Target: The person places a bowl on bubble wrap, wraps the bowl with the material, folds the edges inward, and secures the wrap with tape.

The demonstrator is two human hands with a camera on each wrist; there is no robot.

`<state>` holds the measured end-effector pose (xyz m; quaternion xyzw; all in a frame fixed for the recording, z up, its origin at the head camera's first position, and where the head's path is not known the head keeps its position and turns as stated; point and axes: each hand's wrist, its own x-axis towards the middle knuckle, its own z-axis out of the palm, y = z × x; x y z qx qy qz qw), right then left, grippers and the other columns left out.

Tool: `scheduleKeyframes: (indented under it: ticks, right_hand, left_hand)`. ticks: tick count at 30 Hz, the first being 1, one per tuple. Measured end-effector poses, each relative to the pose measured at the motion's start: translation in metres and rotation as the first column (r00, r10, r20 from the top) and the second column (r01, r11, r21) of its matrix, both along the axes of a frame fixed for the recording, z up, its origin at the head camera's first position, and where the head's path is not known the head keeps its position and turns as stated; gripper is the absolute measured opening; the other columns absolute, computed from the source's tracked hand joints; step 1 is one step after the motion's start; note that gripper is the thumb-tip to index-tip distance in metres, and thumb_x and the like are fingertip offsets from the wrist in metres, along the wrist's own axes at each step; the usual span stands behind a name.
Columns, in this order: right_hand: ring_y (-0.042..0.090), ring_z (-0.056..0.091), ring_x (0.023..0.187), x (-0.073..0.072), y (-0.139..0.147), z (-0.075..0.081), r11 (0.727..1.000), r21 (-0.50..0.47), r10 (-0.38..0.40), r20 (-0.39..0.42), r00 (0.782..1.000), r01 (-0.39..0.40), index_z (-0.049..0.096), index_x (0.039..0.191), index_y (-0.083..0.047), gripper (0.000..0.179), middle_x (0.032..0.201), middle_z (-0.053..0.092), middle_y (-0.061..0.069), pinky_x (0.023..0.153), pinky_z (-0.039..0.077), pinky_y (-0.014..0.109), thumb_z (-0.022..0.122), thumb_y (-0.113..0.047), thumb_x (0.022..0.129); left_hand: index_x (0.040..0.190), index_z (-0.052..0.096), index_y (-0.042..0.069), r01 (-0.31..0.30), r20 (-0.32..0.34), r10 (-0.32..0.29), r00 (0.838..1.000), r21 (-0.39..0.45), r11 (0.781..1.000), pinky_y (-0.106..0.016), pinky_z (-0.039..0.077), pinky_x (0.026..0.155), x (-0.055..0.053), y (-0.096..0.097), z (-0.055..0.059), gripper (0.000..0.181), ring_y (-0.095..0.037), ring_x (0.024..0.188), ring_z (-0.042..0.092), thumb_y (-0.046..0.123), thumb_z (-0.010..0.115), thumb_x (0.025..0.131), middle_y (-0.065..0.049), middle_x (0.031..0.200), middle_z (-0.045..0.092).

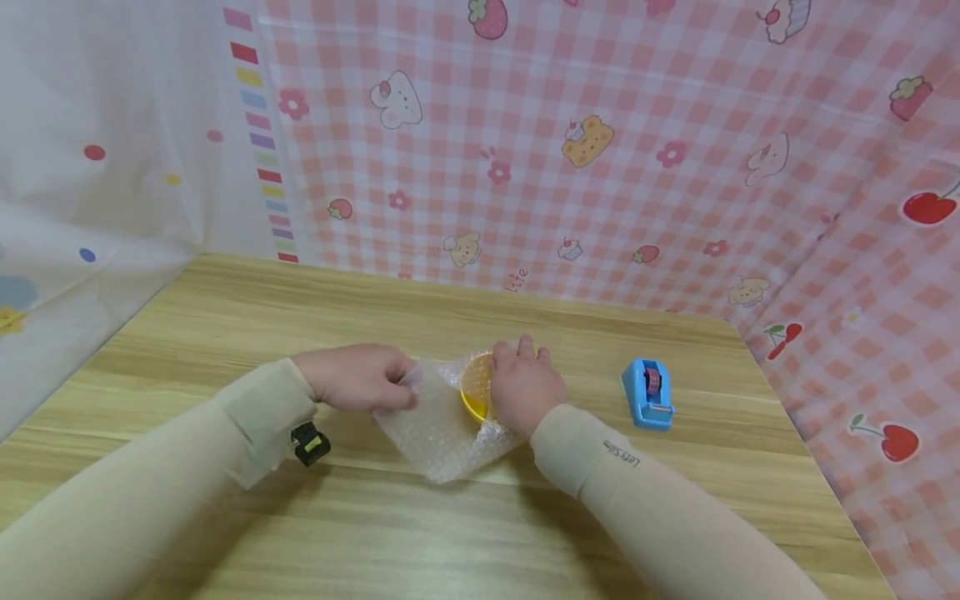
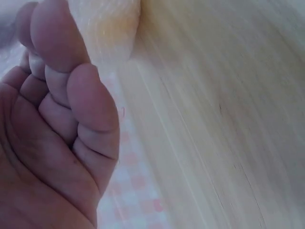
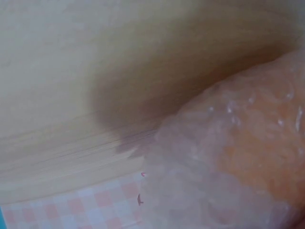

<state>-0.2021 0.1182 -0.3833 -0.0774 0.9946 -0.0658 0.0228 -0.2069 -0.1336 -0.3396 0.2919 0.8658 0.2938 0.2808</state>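
A sheet of clear bubble wrap lies in the middle of the table, partly around a yellow, round-rimmed thing like a bowl or cup. My left hand pinches the wrap's left edge between thumb and curled fingers. In the left wrist view that hand shows its palm and bent fingers. At the other side, my right hand grips the wrap over the right of the yellow thing, its fingers bent across and its thumb hidden. In the right wrist view, bubble wrap bulges around an orange-yellow shape.
To the right on the wooden table stands a blue tape dispenser with a pink roll. A small black device shows beside the left cuff. Patterned pink-checked cloth rises behind and at the right; white cloth hangs at the left.
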Motion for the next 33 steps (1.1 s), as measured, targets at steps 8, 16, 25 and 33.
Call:
scheduleKeyframes:
  ticks: [8,16,25,33]
  right_hand:
    - [0.057,0.046,0.143,-0.001,0.001,0.0,1.0,-0.007,0.004,0.012,1.0,-0.004,0.053,0.143,-0.01,0.042,0.163,0.038,0.031,0.104,0.051,0.067,0.033,-0.034,0.115]
    - [0.058,0.044,0.144,-0.001,0.002,0.001,1.0,-0.029,0.009,0.031,0.999,-0.008,0.053,0.144,-0.009,0.042,0.165,0.035,0.032,0.106,0.05,0.066,0.033,-0.034,0.116]
    - [0.06,0.044,0.142,0.001,0.002,0.001,0.999,-0.043,0.003,0.026,1.0,-0.001,0.054,0.142,-0.008,0.042,0.164,0.035,0.033,0.102,0.052,0.067,0.033,-0.032,0.116]
    - [0.061,0.045,0.141,0.0,0.002,0.001,0.998,-0.061,-0.008,0.021,1.0,0.009,0.056,0.14,-0.008,0.041,0.164,0.036,0.034,0.103,0.05,0.069,0.035,-0.032,0.115]
  left_hand:
    - [0.101,0.072,0.016,-0.009,-0.077,0.015,0.997,0.075,0.997,-0.031,0.054,0.074,-0.002,0.007,0.001,0.019,-0.013,0.078,0.061,0.028,0.058,0.104,0.002,0.089,0.071]
    - [0.101,0.07,0.013,-0.022,-0.11,0.043,0.993,0.185,0.982,-0.033,0.054,0.079,-0.001,0.015,-0.002,0.018,-0.014,0.084,0.063,0.026,0.058,0.106,0.001,0.091,0.07]
    - [0.097,0.066,0.016,-0.047,-0.109,0.073,0.991,0.224,0.973,-0.033,0.05,0.077,0.001,0.023,-0.003,0.021,-0.014,0.084,0.058,0.028,0.054,0.109,0.003,0.088,0.064]
    - [0.096,0.064,0.015,-0.085,-0.071,0.106,0.992,0.25,0.965,-0.034,0.048,0.073,0.001,0.027,-0.005,0.026,-0.018,0.078,0.054,0.033,0.051,0.111,0.001,0.085,0.059]
